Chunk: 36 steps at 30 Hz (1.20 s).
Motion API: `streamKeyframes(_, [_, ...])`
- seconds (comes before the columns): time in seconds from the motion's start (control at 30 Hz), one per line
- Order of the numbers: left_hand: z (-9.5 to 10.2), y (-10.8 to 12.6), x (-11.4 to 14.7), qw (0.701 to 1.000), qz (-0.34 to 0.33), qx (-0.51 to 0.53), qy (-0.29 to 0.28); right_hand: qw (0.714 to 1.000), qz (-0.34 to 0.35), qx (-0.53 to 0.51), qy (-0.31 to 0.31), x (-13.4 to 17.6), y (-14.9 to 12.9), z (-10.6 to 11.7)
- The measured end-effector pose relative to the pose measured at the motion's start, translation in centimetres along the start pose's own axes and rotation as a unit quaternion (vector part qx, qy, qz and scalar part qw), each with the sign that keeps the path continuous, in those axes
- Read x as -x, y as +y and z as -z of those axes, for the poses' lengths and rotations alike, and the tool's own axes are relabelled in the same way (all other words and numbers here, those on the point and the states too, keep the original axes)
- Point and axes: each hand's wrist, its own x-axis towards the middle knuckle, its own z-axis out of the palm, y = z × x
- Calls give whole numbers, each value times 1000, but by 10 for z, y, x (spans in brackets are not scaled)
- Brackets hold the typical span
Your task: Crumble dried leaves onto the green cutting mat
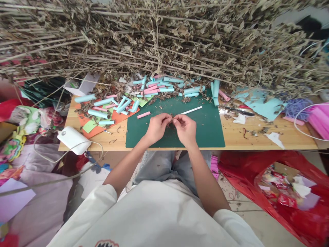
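Above the dark green cutting mat, my left hand and my right hand meet with thumbs and fingertips pinched. A small brown crumpled dried leaf shows between and under the fingertips; part of it is hidden by them. Just past my right hand lies a thin white stick, pointing away to the right. To the left of my hands a pink paper roll rests on the mat. Several blue and pink paper rolls are heaped along the mat's far edge, with leaf crumbs among them.
A large bundle of dried stalks spans the back of the wooden table. Orange paper with more rolls lies left, near a white power bank with a cable. Right are blue paper, purple yarn and a red bag.
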Motion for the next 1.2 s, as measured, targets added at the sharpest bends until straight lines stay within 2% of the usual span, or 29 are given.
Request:
streamKeyframes(0.1, [1, -5, -3, 985, 77, 151, 23, 994, -48, -88, 35, -4, 4, 0])
streamKeyframes(0.2, [3, -11, -5, 960, 132, 238, 59, 998, -19, -11, 59, -3, 7, 3])
streamKeyframes(0.33, [3, -15, -4, 947, 158, 271, 71, 993, 61, 103, 17, 1, 2, 7])
streamKeyframes(0.5, [0, -15, -2, 944, 159, 287, 37, 991, 86, 101, 25, 2, -10, 6])
streamKeyframes(0.9, [0, -12, 0, 959, 152, 238, 25, 984, 116, 129, -43, -2, -9, 7])
streamKeyframes(1.0, [1, -12, 2, 975, 130, 177, 15, 975, 133, 167, -56, -1, -7, 7])
streamKeyframes(1.13, [3, -11, 4, 996, 72, 50, 19, 976, 116, 184, -27, 0, -4, 6])
streamKeyframes(1.2, [5, -12, 4, 996, 71, 37, 25, 979, 105, 175, -14, -1, -3, 7])
